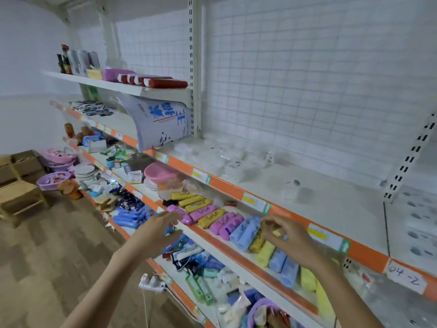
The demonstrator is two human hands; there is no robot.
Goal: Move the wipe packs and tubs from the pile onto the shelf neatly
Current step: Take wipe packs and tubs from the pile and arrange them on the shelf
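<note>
**Two bare arms, nothing worn**

Only the person's two forearms and hands are in view. The left hand (158, 229) and the right hand (287, 240) are bare: no gloves, and no rings can be made out on the fingers. Both wrists are uncovered, with no watch, strap or bracelet. The forearms are bare down to the lower edge of the view, and no sleeve or cuff shows anywhere along them.

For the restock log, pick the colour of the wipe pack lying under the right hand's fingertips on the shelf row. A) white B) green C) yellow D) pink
C: the right hand has its fingers curled over a yellow wipe pack in the row, with blue packs beside it.
</note>
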